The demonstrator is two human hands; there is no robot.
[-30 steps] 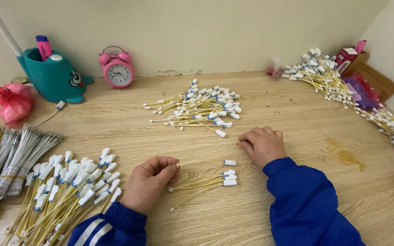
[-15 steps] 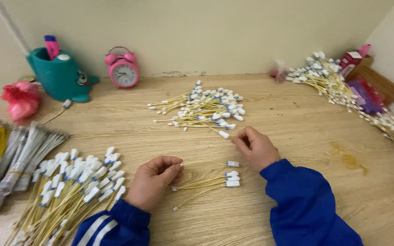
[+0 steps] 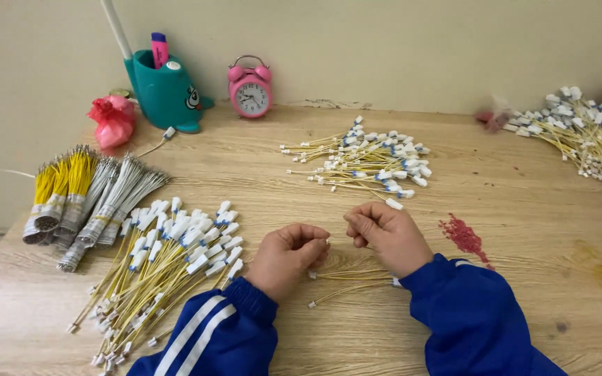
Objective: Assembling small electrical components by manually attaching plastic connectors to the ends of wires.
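— Both hands have drawn together since half a second ago: the right hand point(image 3: 388, 233), which lay out near the middle pile, now sits just beside the left hand point(image 3: 288, 254).

— What is each grip doing?

— The left grip is curled narrow, fingertips pinched together; whether it pinches a wire end I cannot tell. The right grip is folded the same way, fingers tucked under, and what it holds, if anything, is hidden.

— Where are the wires they work on?

— A few yellow wires point(image 3: 346, 280) with white plugs lie on the desk point(image 3: 524, 278) just below both grips, partly under the right wrist.

— And around them?

— Beyond the right grip lies a middle pile of wires point(image 3: 364, 161); left of the left grip, a large heap of wires point(image 3: 165, 261), with bundled yellow and grey strands point(image 3: 81, 198) further out. Far right, another pile point(image 3: 580, 136).

— Any containers?

— One teal holder point(image 3: 165, 94), well beyond the left grip, against the wall. A pink marker point(image 3: 159, 49) and a white rod point(image 3: 116, 28) stand in it. A pink alarm clock point(image 3: 250, 89) sits beside it, a pink bag point(image 3: 111, 120) on its other side.
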